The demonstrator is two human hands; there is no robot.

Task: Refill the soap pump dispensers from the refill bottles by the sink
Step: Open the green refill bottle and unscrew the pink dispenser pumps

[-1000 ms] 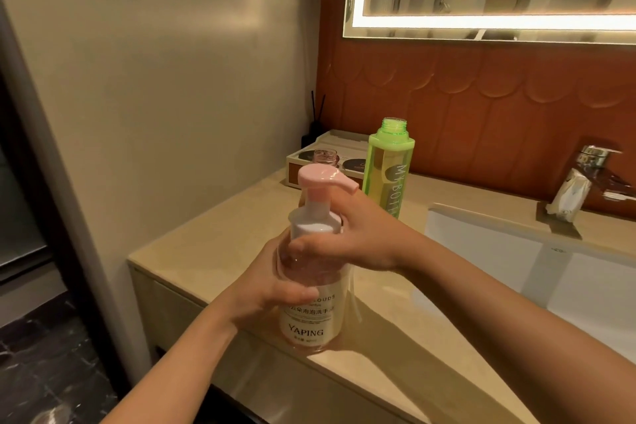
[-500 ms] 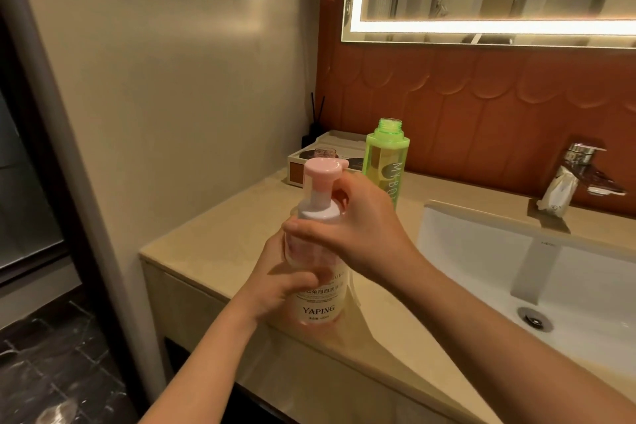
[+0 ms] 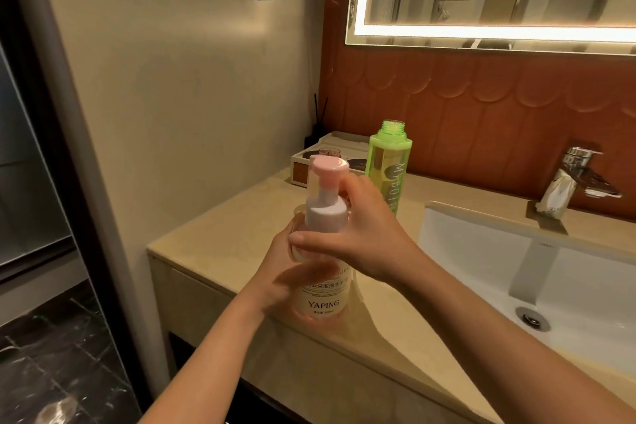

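Standing on the beige counter at the centre of the frame, just left of the sink, the pump dispenser looked to me like thin clear plastic with pinkish liquid inside. I judged it light, probably slick if any soap had run down it, and liable to dent under a hard squeeze. The sensible holds seemed to be the round body for steadying and the pale collar under the pink pump head for twisting. That was how it was held: the left hand curled round the lower body, partly covering the label, and the right hand closed round the collar, thumb laid across the front. Just behind, toward the upper right, the green refill bottle stood upright with its neck uncapped.
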